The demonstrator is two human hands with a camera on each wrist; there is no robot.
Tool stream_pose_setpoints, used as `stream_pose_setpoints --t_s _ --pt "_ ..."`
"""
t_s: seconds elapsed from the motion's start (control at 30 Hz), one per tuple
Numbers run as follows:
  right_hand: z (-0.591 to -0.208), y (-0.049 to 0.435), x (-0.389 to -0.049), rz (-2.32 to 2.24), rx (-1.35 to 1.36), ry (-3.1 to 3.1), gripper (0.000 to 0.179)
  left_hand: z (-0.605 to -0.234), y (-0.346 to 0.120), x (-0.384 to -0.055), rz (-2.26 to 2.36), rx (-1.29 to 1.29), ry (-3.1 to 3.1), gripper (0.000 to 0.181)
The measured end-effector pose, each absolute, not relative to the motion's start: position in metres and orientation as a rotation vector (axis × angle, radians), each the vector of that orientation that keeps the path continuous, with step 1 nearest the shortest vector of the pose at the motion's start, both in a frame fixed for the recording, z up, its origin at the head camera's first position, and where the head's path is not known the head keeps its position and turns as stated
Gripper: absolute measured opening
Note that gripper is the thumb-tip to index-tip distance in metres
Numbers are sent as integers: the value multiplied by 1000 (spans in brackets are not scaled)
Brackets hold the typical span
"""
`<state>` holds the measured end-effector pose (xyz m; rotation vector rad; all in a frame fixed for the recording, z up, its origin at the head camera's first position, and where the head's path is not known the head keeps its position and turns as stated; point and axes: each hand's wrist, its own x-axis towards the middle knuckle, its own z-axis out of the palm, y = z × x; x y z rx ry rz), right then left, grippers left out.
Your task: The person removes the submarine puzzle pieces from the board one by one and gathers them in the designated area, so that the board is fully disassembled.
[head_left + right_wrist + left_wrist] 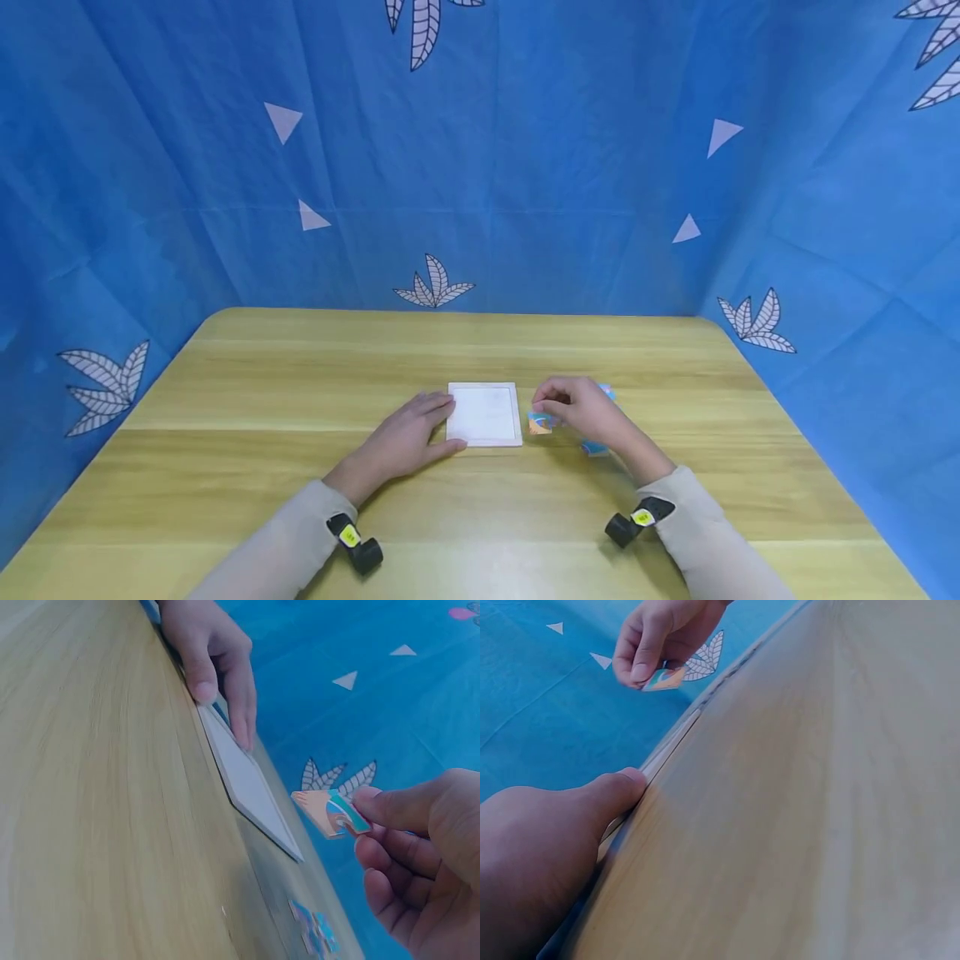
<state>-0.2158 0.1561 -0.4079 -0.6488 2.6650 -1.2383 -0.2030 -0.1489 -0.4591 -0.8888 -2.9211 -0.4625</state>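
In the middle of the table lies a flat, square white puzzle frame (484,414) with a raised rim and a bare inside. My left hand (408,435) rests along its left edge, the thumb at the near corner and the fingers on the rim. Just right of the frame, my right hand (581,408) pinches a small orange and blue puzzle piece (334,814) between thumb and fingers, held above the table. More blue and pink puzzle pieces (313,928) lie on the table under and beside the right hand, which partly hides them in the head view.
The wooden table (300,358) has rounded far corners. A blue cloth (510,167) with white leaf and triangle prints hangs behind it and along both sides. Each wrist carries a small black camera (366,554) over a light sleeve.
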Motion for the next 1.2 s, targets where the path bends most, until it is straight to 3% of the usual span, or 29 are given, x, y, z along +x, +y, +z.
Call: stream_pose_setpoints --t_s 1.2 --pt "-429 196 -214 -1082 -752 2605 7 -463 -147 -201 -516 -865 -2906 80"
